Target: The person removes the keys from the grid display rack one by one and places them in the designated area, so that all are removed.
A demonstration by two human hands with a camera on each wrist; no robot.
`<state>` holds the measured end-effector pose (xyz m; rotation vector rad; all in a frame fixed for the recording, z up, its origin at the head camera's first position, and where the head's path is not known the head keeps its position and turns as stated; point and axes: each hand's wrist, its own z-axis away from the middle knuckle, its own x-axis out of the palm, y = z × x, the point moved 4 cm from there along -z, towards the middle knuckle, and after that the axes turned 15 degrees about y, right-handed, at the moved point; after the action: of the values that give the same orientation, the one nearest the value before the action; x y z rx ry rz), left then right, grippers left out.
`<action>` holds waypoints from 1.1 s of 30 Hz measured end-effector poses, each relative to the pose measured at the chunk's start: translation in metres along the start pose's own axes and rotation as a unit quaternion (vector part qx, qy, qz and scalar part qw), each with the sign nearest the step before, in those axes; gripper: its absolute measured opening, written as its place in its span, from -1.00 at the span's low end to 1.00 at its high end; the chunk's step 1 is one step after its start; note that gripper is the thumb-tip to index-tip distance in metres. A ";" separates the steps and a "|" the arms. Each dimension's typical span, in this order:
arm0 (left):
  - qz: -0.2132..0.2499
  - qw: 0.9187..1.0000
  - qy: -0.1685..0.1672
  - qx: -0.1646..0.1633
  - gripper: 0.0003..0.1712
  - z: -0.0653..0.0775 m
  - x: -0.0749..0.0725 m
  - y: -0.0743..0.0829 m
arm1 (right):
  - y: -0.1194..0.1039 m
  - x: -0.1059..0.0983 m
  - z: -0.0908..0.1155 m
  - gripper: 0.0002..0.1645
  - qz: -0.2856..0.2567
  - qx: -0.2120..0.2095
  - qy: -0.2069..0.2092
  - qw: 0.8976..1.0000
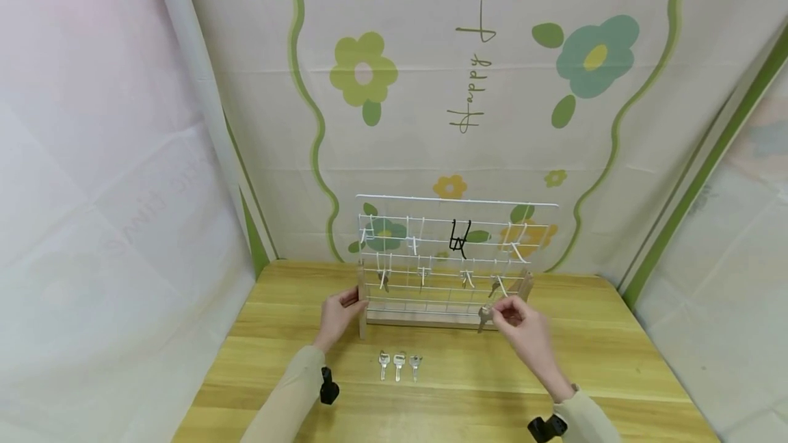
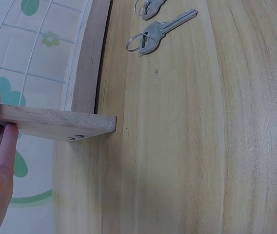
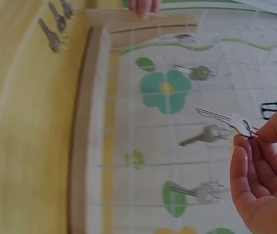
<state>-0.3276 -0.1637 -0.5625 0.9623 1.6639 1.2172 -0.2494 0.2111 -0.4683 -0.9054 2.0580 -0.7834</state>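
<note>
A white wire grid rack (image 1: 457, 200) with a wooden base stands on the table. My left hand (image 1: 337, 316) grips its left wooden side post (image 2: 60, 121) between thumb and fingers. In front of the rack's lower right part, my right hand (image 1: 523, 330) pinches a silver key (image 3: 237, 124) near its ring, the blade pointing away from the fingers. White hooks along the lower row of the grid carry several keys, among them a hanging key (image 3: 207, 135) seen beyond the held one. Three keys with rings, including a middle key (image 1: 399, 365), lie side by side before the rack.
A black hook (image 1: 458, 243) hangs on the upper row among white hooks such as the right-hand hook (image 1: 516, 249). Behind the wooden table (image 1: 468, 402) rises a flower-printed cloth (image 1: 418, 122), and further cloth walls stand on both sides.
</note>
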 end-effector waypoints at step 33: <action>-0.006 1.000 0.000 -0.004 -0.52 0.000 0.000 0.001 | 0.059 0.111 0.070 -0.94 0.008 0.082 -0.177 0.981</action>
<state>-0.3274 -0.1636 -0.5617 0.9470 1.6612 1.2142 -0.2656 0.1398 -0.5923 -0.8652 1.6644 -0.7137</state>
